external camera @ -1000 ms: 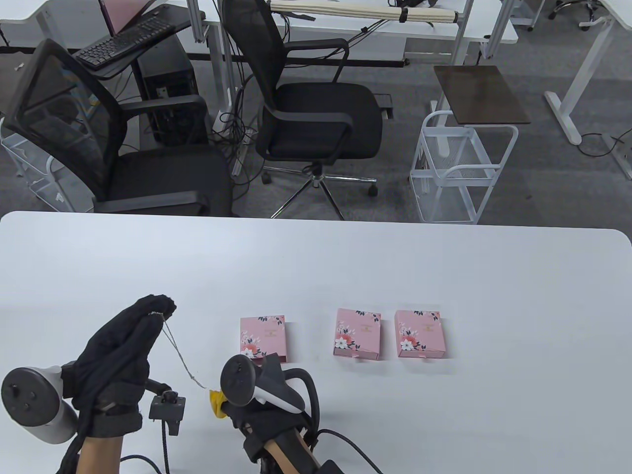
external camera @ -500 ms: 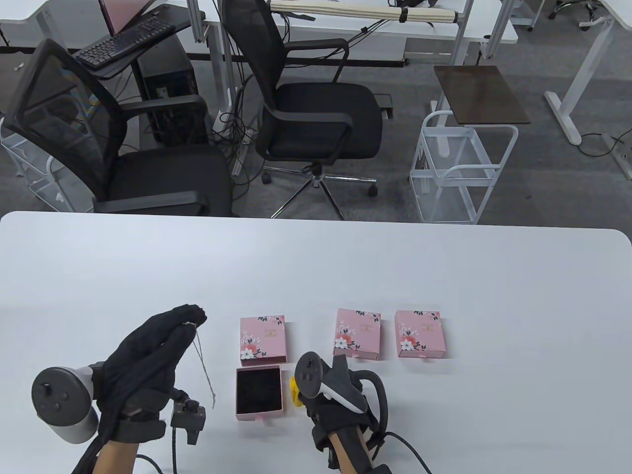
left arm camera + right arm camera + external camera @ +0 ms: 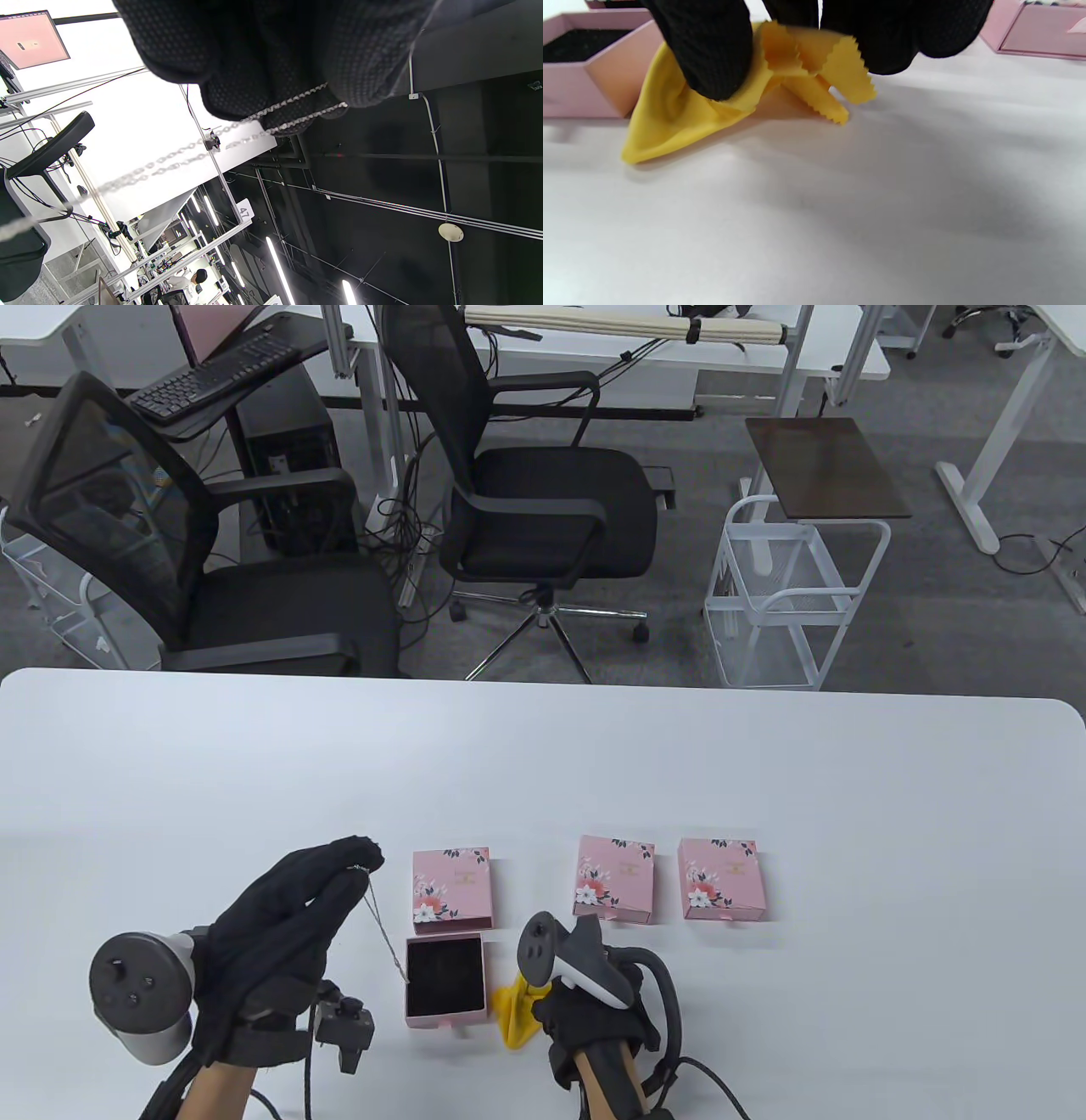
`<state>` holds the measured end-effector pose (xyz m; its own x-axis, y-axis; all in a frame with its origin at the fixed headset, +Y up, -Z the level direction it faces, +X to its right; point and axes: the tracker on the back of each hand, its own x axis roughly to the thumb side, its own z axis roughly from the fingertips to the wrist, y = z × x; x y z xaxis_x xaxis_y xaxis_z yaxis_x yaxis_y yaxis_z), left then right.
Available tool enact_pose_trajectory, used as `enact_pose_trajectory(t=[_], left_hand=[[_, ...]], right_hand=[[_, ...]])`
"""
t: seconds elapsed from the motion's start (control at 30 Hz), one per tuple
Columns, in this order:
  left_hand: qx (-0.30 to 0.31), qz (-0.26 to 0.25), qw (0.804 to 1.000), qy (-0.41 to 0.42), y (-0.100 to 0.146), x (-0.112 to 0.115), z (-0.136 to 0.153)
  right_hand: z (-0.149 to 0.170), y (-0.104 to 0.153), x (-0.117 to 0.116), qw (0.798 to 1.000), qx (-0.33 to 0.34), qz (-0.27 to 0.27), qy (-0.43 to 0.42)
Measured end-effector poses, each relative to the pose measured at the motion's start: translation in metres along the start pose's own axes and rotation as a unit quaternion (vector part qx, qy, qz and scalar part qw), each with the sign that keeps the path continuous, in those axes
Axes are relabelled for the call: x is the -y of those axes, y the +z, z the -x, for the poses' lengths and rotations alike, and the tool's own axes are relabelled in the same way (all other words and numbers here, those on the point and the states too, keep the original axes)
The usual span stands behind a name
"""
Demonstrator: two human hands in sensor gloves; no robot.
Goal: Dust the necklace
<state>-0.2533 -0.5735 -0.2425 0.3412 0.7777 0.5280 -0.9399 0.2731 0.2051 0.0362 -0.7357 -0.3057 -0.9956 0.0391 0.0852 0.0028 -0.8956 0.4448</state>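
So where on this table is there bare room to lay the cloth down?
Bare: the far half of the table behind the pink boxes, and right of them. Crowded: the near strip between left hand, open tray and right hand.

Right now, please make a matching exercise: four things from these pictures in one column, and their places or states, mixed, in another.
1. necklace
2. yellow cloth
3. open box
4. closed boxes

a. lie in a row on the table
b. held by the right hand
c. hangs from the left hand
d. shows a black lining

Pairs: 1-c, 2-b, 3-d, 4-a
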Motion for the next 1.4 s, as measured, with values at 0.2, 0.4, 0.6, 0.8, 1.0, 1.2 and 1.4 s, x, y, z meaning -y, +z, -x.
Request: enact_pose_trajectory(t=[0.2,0.4,0.6,0.8,1.0,1.2,1.4], left_hand=[[-0.008,0.017,1.000,-0.002,-0.001,0.006,0.003],[-0.016,0.035,0.999,-0.009,-0.002,0.011,0.008],[-0.031,0.066,0.997,-0.002,-0.003,0.022,0.014],[-0.032,0.057,0.998,-0.025,-0.004,0.020,0.017],[-0.050,0.030,0.997,-0.041,-0.008,0.005,0.026],[-0.066,0.010,0.997,-0.048,-0.011,-0.010,0.032],[-0.083,-0.006,0.995,-0.048,-0.013,-0.023,0.038]], right_hand=[[-0.003,0.029,0.033,0.984,0.064,0.148,-0.073],[-0.017,0.064,0.067,0.913,0.228,0.237,-0.240],[-0.058,0.066,0.080,0.864,0.335,0.200,-0.317],[-0.070,0.061,0.092,0.885,0.297,0.266,-0.242],[-0.051,0.046,0.090,0.898,0.256,0.276,-0.230],[-0.034,0.040,0.091,0.898,0.234,0.276,-0.252],[-0.019,0.039,0.094,0.894,0.218,0.286,-0.265]])
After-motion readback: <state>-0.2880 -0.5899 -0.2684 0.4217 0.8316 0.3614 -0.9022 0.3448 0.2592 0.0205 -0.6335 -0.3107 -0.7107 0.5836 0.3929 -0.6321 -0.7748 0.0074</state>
